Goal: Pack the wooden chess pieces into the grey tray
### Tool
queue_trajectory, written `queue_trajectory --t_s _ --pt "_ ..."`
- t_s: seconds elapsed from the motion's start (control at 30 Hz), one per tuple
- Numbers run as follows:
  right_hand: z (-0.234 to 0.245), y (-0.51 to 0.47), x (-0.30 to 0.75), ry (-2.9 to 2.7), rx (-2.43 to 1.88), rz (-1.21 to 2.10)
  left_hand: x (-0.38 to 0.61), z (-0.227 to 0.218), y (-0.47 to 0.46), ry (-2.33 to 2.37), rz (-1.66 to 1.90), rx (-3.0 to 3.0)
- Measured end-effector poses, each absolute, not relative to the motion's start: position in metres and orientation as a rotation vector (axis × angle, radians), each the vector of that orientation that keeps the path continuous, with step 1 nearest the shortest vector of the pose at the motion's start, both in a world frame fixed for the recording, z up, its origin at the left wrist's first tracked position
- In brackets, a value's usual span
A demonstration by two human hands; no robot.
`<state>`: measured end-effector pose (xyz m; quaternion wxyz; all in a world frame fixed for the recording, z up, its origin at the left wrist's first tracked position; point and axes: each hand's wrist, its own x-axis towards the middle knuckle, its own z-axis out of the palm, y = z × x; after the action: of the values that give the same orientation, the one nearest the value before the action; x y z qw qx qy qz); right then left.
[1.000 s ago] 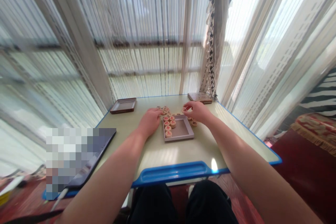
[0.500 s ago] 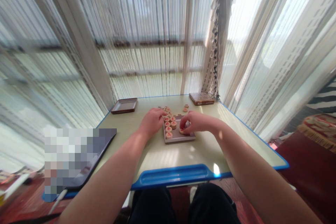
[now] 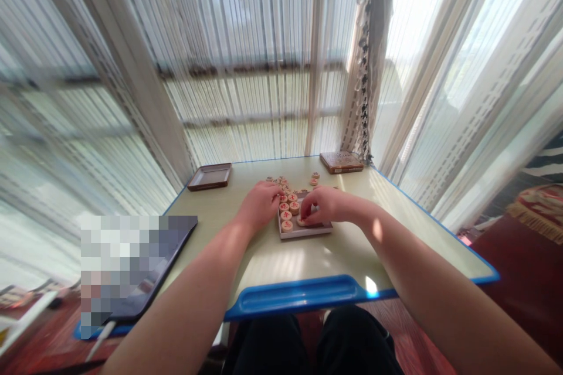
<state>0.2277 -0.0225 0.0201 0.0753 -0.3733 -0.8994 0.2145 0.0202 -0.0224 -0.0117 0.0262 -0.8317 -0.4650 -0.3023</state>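
Note:
A shallow box (image 3: 307, 235) lies on the table, its left side lined with round wooden Chinese chess pieces (image 3: 286, 215) marked in red. My right hand (image 3: 323, 205) reaches into the box from the right. Its thumb and fingers pinch one chess piece (image 3: 301, 221) low over the box floor, just right of the near pieces. At the far left corner of the box is my left hand (image 3: 260, 202), fingers bent together against the rim and pieces. Whatever its fingertips hold is hidden. More loose pieces (image 3: 281, 180) lie beyond the box.
Two pieces (image 3: 314, 179) sit apart behind my right hand. A box lid or tray (image 3: 210, 176) lies at the back left, and a flat closed box (image 3: 342, 162) at the back right. A dark tablet-like device (image 3: 169, 258), partly blurred out, covers the left edge of the table (image 3: 352, 255).
My right hand has slid the pinched piece left inside the box, closer to the lined-up pieces. My left hand stays by the box's far left corner. The view has shifted slightly.

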Motion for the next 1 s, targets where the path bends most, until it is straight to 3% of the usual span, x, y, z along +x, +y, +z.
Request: queue_trajectory --t_s 1.0 --pt "0.014 -0.02 0.223 -2.606 -1.055 0.6 0.021 -0.009 -0.024 -1.408 -0.939 -2.566"
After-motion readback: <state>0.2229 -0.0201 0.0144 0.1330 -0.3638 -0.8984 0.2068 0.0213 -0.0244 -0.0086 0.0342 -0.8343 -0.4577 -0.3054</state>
